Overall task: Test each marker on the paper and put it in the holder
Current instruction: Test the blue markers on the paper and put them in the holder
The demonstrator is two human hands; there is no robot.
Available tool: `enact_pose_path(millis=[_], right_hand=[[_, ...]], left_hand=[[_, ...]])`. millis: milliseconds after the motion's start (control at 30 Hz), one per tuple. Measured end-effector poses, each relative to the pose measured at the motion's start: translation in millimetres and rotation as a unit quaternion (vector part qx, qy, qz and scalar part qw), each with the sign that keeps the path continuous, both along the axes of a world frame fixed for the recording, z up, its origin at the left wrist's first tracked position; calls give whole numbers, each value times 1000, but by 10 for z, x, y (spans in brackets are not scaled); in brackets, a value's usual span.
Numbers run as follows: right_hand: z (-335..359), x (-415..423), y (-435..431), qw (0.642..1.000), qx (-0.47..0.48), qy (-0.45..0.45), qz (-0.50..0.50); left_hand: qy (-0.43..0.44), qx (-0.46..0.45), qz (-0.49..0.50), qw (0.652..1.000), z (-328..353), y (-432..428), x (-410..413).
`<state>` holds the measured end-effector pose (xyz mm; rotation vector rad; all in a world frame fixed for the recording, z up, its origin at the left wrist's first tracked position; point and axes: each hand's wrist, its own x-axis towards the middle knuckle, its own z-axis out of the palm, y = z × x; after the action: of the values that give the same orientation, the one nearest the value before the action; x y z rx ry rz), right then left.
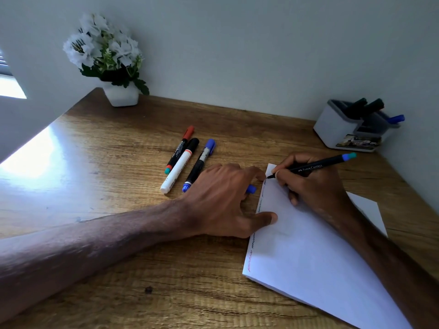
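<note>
Marker pinched in R grip, tip on paper; L grip pins paper, curled round cap.

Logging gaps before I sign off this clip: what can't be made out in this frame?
- Head view, blue piece under the left hand: mostly covered; gripped or just covered, unclear.
- Head view, pen in right hand: ink colour at the tip too small.
- Head view, holder: walls hide the marker count.
- Head view, paper: near corner cut off by frame edge.
</note>
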<state>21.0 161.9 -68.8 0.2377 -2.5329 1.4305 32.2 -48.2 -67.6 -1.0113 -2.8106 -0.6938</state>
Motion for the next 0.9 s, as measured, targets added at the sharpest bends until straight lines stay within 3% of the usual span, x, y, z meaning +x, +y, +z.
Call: enact_pose_path(millis=[367,567,733,900], right_hand=[[-16,-22,6,1000,-11,-9,-21],[35,3,33,985,-171,7,-31],[51,-23,47,980,-198,21,-14],[124,-1,54,969,-233,5,79]], left_hand=[[4,-7,-1,1000,-10,0,-16],[-8,0,-1,1000,-38,-12,-42],[-62,131,17,989,-83,-56,-39],[-77,253,30,964,-77,-70,-64]])
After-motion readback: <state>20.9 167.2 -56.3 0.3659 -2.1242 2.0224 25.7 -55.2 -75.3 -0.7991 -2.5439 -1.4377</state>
